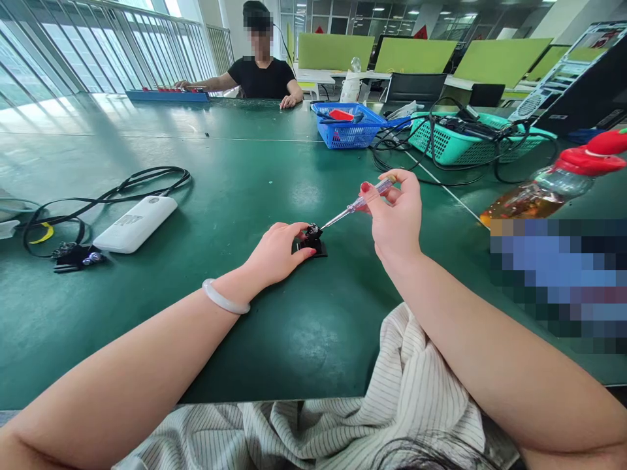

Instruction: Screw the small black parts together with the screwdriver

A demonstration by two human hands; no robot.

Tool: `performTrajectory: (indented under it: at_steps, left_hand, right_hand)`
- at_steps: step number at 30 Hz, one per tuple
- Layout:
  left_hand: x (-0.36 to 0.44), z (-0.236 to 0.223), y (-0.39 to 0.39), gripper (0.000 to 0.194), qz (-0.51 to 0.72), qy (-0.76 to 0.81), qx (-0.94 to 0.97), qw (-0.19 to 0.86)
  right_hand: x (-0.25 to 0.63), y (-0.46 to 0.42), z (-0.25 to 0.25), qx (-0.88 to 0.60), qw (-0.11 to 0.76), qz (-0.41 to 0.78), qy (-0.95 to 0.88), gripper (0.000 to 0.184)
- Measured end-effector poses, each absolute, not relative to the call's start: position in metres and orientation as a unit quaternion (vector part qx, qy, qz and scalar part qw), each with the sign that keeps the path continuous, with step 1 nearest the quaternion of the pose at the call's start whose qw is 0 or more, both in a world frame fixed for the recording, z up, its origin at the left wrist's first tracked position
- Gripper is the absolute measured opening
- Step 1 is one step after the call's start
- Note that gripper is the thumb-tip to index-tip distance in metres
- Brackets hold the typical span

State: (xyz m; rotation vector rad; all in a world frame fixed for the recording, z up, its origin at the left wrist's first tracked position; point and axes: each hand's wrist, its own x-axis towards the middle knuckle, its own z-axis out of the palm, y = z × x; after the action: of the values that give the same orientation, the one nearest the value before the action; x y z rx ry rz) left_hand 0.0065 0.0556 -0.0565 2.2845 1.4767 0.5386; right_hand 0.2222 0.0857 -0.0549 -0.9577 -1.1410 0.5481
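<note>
My left hand (pixel 281 253) pinches a small black part (pixel 316 247) with a flat base, resting on the green table (pixel 304 333). What exactly this part is I cannot make out. In my right hand (pixel 399 212) is a screwdriver (pixel 360 203) with a clear handle, its fingers closed round the grip. The slim metal shaft slants down to the left. Its tip meets the top of the black part, or lies just beside it; I cannot tell which.
A white power bank (pixel 136 225) and black cables (pixel 110 196) lie left. At the back stand a blue basket (pixel 349 134) and a green basket (pixel 443 149) with cables. A bottle (pixel 543 189) is at right. Another person (pixel 264 78) sits opposite, beside a blue tray (pixel 166 96).
</note>
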Motion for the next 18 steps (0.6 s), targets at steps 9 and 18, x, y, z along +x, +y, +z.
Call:
performTrajectory:
  at_steps: [9, 18]
  left_hand:
    - [0.0067, -0.0560, 0.0556, 0.049, 0.185, 0.516, 0.817, 0.180]
    - [0.0052, -0.0595, 0.0567, 0.044, 0.178, 0.497, 0.836, 0.153]
  right_hand:
    - [0.2253, 0.0887, -0.0584, -0.427, 0.693, 0.235, -0.531, 0.045]
    - [0.2233, 0.0843, -0.0569, -0.425, 0.652, 0.229, -0.584, 0.033]
